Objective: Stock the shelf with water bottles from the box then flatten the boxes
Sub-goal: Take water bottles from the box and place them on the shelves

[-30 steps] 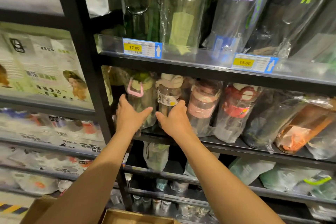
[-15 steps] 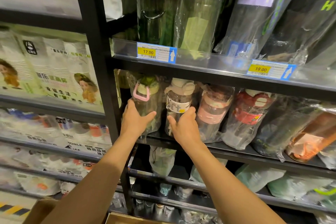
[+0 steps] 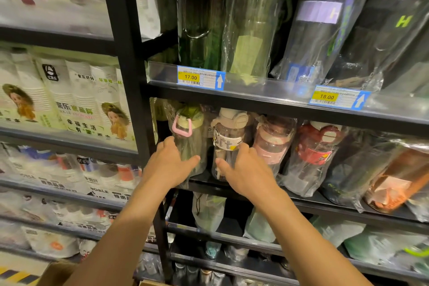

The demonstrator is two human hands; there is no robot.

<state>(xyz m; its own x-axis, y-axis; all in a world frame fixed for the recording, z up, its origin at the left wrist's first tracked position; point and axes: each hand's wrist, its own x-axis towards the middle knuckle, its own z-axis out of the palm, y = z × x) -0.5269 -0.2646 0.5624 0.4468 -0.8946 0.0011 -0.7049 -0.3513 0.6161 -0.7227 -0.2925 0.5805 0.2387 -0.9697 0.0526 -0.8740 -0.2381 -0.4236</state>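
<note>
1. Head view: my left hand [image 3: 169, 167] wraps the lower body of the green-lidded bottle [image 3: 189, 137]. The thumb lies across its front and the fingers curl round its left side.
2. My right hand [image 3: 246, 169] grips the cream-lidded bottle [image 3: 228, 137] the same way, with the thumb on its left side and the fingers curled round its right.
3. Both bottles stand upright in clear plastic bags at the left end of the middle shelf [image 3: 325, 204], just beside each other. The green-lidded one, with its pink handle, is next to the black post [image 3: 130, 100].
4. Right of the cream-lidded one sits a pink bottle [image 3: 271, 144], touching it. After that comes a red bottle [image 3: 313, 151], and further bagged bottles lean beyond.
5. On the shelf above stand tall dark bagged bottles, with the 17.00 tag [image 3: 199, 77] and the 18.00 tag [image 3: 339, 97] on its front rail.
6. A corner of the cardboard box [image 3: 52, 274] shows low at the left, beside my left forearm. Packs of paper cups [image 3: 69, 95] fill the neighbouring bay.
</note>
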